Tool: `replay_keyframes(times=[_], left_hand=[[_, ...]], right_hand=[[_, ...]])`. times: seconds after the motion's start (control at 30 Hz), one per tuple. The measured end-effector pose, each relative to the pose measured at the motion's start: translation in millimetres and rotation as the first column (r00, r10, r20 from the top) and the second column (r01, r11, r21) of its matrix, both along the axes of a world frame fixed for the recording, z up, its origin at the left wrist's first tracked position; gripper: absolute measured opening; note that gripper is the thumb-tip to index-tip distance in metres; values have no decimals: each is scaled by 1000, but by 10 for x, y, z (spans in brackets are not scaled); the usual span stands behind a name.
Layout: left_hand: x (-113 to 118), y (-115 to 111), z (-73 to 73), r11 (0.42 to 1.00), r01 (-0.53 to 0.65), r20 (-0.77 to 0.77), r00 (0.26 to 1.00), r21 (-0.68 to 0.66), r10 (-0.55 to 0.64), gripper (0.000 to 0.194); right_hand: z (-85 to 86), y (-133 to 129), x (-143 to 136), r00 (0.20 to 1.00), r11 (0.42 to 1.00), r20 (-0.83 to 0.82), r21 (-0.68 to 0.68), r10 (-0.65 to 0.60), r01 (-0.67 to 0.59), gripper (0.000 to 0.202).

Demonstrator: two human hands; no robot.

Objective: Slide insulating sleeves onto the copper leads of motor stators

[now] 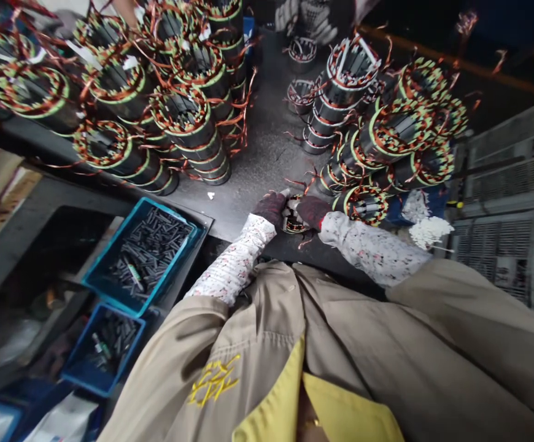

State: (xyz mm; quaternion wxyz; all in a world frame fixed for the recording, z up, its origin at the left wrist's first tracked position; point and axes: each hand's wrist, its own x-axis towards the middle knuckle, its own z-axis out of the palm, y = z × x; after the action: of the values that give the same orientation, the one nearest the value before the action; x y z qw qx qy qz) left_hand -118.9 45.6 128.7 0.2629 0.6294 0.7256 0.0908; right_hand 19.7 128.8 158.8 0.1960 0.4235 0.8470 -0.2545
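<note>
A small round stator core (296, 222) with copper wires and pale slot strips lies at the table's front edge, between my two hands. My left hand (272, 207), in a dark glove with bare fingertips, is closed on its left side. At its right rim my right hand (310, 212), gloved alike, has its fingers bent onto the core. Palms and most of the fingers are hidden. Just right of my right hand stands another wound stator (366, 204) with a green-and-orange rim.
Tall stacks of wound stators (188, 123) stand on the left of the dark table (267, 135), more stacks (400, 129) on the right. Blue bins (145, 205) of dark strips sit lower left. Another person's gloved hands (306, 18) are across the table. Grey crates (506, 159) stand far right.
</note>
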Motion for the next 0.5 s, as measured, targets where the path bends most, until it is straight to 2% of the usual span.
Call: replay_keyframes(times=[0.17,0.23,0.3,0.37,0.43,0.5], left_hand=[[47,24,-77,998,-67,43,997,20,66,59],[37,3,-144,988,-132,175,978,82,116,57],[-8,-56,-201,963,-240,322,927,120,191,52],[-85,-138,-218,942,-310,363,898,126,247,47],[-172,-205,-185,967,-236,266,942,95,204,44],[-239,-224,-112,998,-67,148,987,-11,68,40]], right_hand=[[237,-68,56,982,984,99,64,162,-169,32],[339,-104,83,973,973,88,66,215,-221,35],[421,-131,108,970,970,82,69,227,-233,40],[460,-162,103,953,955,119,76,278,-287,56],[447,-202,55,920,925,161,76,357,-372,64],[395,-235,-18,898,903,168,73,406,-422,46]])
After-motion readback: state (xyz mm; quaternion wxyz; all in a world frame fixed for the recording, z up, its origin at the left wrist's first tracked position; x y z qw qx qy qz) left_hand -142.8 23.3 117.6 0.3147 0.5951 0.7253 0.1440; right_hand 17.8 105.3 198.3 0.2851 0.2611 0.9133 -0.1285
